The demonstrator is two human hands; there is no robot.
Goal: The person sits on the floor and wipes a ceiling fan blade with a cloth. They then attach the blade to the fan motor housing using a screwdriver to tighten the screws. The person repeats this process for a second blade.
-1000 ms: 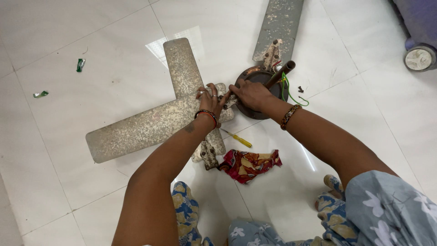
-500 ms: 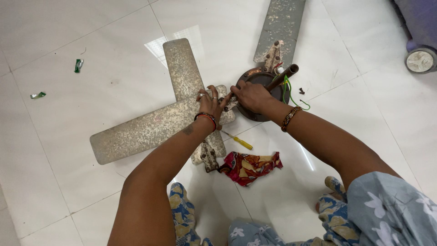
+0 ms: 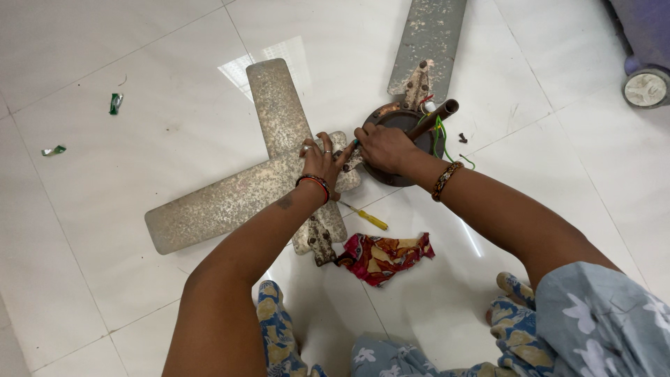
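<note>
On the white tiled floor [image 3: 139,293], seen from the head view, lies a dismantled ceiling fan. Its round dark motor housing [image 3: 391,122] sits at upper centre, rust-brown along the rim, with a short brown rod [image 3: 434,117] rising at a slant from its middle and green wires [image 3: 441,136] trailing off its right side. Three fan blades are visible, all grey-beige and heavily speckled with grime: two loose blades [image 3: 230,195] lie crossed on each other left of the housing, and one blade [image 3: 429,38] reaches from the housing toward the upper edge, joined by a flaking metal bracket [image 3: 419,84]. A second bracket [image 3: 321,241] shows at the near end of the crossed blades.

The left hand [image 3: 322,162] rests on the crossing of the two loose blades, fingers curled down onto the metal, pressing rather than enclosing. The right hand [image 3: 382,148] lies over the near rim of the housing, fingers clenched; what they grip cannot be told.

One yellow-handled screwdriver [image 3: 366,218] lies just below the hands, and one crumpled red patterned cloth [image 3: 382,257] lies near it. Two small green scraps [image 3: 115,103] lie well apart at the left. One wheel [image 3: 645,87] of a cart shows at the upper right.
</note>
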